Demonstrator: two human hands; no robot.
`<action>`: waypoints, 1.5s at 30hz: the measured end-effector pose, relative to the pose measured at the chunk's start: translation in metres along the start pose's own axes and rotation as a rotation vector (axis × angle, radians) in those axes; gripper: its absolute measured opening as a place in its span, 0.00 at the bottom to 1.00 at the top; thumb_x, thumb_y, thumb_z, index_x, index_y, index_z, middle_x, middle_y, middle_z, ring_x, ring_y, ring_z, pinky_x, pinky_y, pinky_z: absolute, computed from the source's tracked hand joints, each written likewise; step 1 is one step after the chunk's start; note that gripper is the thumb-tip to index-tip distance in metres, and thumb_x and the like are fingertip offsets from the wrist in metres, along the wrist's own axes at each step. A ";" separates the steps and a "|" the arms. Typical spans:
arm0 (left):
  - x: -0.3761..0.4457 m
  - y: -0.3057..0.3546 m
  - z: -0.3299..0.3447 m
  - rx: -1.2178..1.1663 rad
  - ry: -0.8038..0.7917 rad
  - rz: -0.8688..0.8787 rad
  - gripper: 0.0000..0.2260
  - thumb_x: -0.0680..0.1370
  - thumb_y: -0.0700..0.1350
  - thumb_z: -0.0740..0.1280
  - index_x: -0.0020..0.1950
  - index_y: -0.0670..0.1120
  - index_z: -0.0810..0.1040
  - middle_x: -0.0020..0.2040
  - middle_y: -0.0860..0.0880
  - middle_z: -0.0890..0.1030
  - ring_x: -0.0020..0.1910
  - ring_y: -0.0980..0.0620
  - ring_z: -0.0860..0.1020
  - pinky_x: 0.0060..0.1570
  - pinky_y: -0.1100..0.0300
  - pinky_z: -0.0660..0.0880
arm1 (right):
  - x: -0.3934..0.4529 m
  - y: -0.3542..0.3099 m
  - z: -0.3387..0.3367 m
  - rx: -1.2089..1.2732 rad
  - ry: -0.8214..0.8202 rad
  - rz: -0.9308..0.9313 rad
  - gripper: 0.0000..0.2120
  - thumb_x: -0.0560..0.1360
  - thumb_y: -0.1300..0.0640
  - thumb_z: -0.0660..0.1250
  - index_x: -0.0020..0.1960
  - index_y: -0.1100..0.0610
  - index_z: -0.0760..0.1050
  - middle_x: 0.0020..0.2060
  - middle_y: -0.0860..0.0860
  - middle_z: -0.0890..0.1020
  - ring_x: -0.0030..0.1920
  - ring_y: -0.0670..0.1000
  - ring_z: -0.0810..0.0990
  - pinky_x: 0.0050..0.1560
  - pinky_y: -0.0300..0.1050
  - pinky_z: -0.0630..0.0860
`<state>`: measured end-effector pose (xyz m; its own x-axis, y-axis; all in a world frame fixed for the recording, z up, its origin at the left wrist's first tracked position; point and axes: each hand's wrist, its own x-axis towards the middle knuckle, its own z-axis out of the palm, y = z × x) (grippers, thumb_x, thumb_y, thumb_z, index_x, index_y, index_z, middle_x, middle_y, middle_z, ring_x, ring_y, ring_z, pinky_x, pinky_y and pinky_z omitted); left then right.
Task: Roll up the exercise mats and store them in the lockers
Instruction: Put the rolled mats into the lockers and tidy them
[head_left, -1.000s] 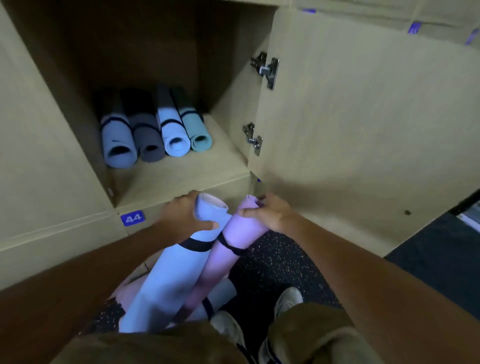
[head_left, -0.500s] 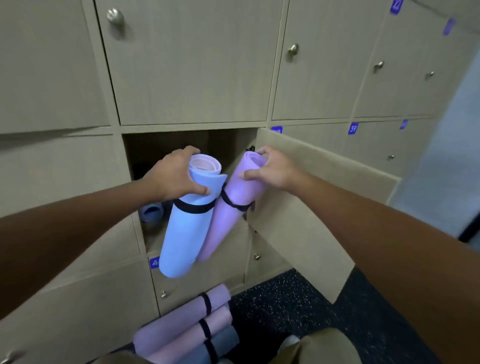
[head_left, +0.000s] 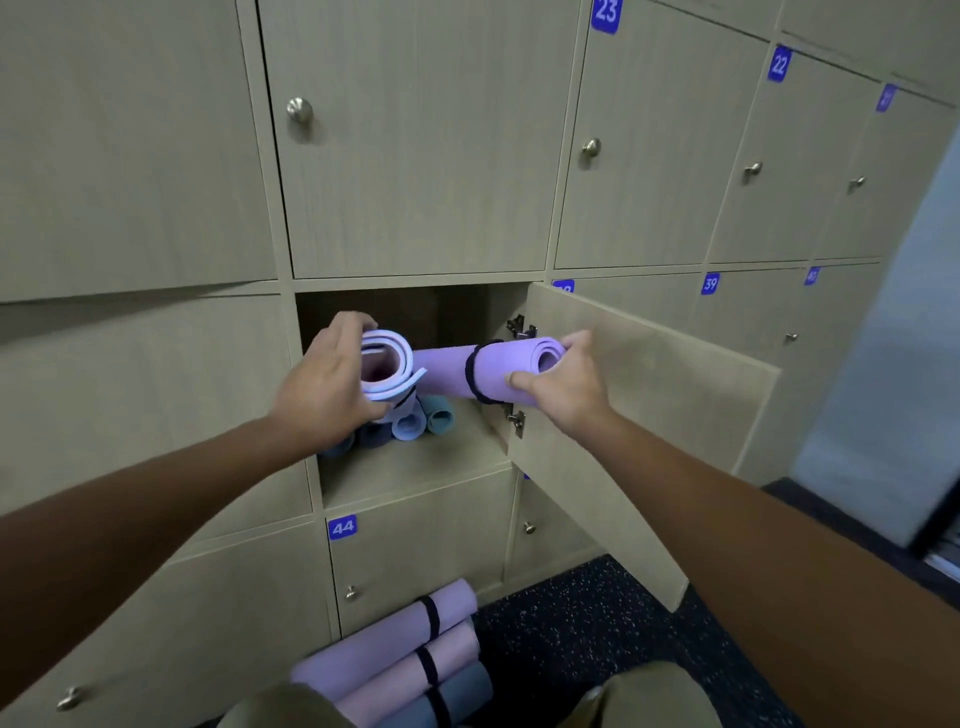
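Your two forearms (head_left: 156, 519) are bare, unsleeved; olive-khaki trousers (head_left: 654, 696) cover your knees, below locker label 44 (head_left: 342, 527).

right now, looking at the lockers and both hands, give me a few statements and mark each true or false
1. The left hand grips the light blue rolled mat. True.
2. The right hand holds nothing. False: it grips the purple rolled mat near its open end.
3. The open locker already holds rolled mats on its shelf. True: a teal mat and others lie there.
4. Every locker door is closed. False: the door beside the right hand stands open.
5. Three rolled mats lie on the floor below locker 44. True.
6. The purple rolled mat has no strap. False: a black band circles it.
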<state>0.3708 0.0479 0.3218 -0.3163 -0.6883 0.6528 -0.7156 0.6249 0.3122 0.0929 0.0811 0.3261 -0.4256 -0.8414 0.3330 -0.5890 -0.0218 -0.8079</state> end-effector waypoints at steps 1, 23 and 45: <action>-0.006 -0.002 0.003 -0.027 0.013 -0.006 0.37 0.66 0.48 0.82 0.70 0.43 0.68 0.64 0.47 0.72 0.58 0.47 0.73 0.54 0.51 0.74 | -0.004 0.003 0.005 0.038 0.022 0.028 0.33 0.64 0.50 0.82 0.58 0.56 0.64 0.54 0.53 0.75 0.51 0.55 0.78 0.45 0.48 0.76; 0.027 -0.102 0.115 0.256 0.147 -0.112 0.27 0.66 0.38 0.80 0.61 0.44 0.74 0.64 0.40 0.69 0.58 0.37 0.72 0.40 0.49 0.76 | 0.038 0.055 0.188 0.789 -0.143 0.545 0.39 0.66 0.47 0.80 0.74 0.47 0.69 0.63 0.49 0.80 0.59 0.54 0.82 0.66 0.53 0.77; 0.091 -0.218 0.212 0.211 0.180 -0.328 0.24 0.70 0.38 0.78 0.60 0.43 0.70 0.65 0.41 0.66 0.60 0.37 0.73 0.58 0.50 0.72 | 0.160 0.068 0.364 0.702 -0.458 0.544 0.40 0.71 0.42 0.77 0.77 0.56 0.66 0.68 0.55 0.75 0.60 0.61 0.81 0.55 0.57 0.83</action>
<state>0.3658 -0.2288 0.1663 0.0493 -0.7512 0.6583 -0.8780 0.2816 0.3871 0.2352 -0.2514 0.1473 -0.1241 -0.9554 -0.2679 0.2097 0.2386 -0.9482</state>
